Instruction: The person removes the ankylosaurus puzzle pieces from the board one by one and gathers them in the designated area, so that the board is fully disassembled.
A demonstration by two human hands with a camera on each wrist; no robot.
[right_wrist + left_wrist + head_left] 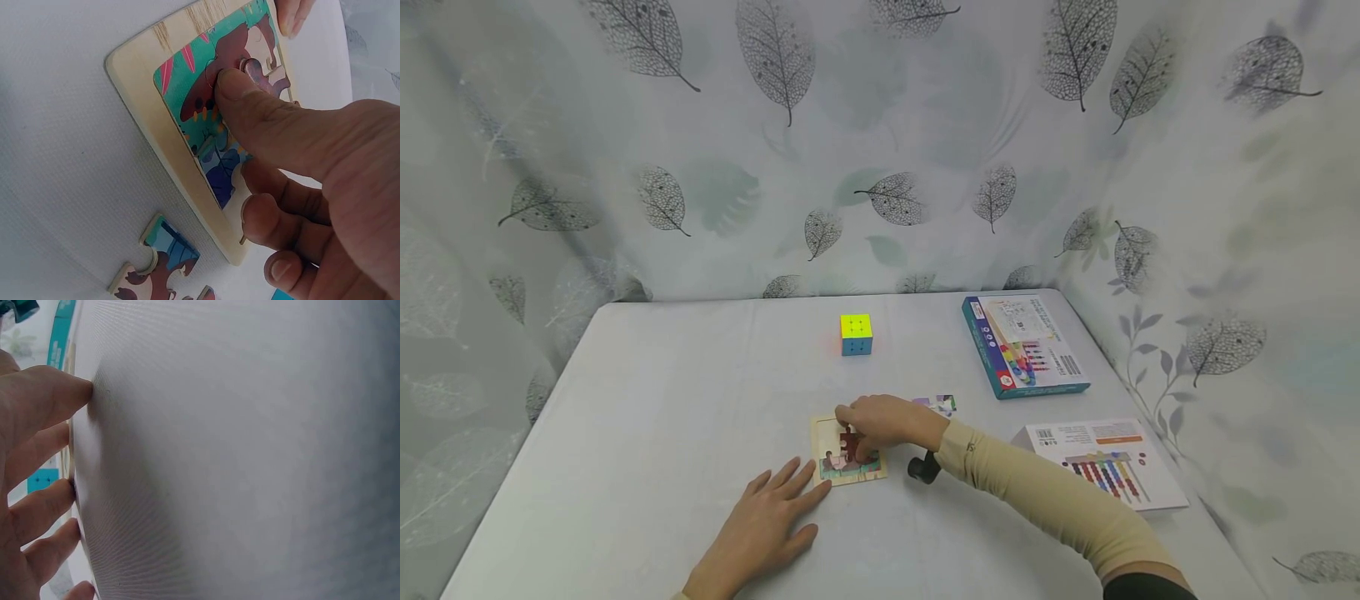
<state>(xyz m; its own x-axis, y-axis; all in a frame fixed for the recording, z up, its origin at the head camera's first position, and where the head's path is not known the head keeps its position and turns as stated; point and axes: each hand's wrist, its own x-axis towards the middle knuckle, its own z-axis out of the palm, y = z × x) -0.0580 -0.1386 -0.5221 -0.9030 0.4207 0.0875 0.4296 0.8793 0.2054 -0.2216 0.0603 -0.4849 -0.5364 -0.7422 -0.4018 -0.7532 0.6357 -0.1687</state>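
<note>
On the surface (647,417), my left hand (767,517) lies spread against the puzzle (839,460); my right hand (887,421) presses its thumb there, whether pinching, I cannot tell.

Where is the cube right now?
In the head view, the cube stands on the table, beyond the puzzle board and left of the teal-edged box.

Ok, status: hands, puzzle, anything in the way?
Left hand touching the puzzle frame. Right hand over it, thumb on a brown piece. Puzzle unfinished. Loose pieces beside the frame, none seen blocking.
</note>
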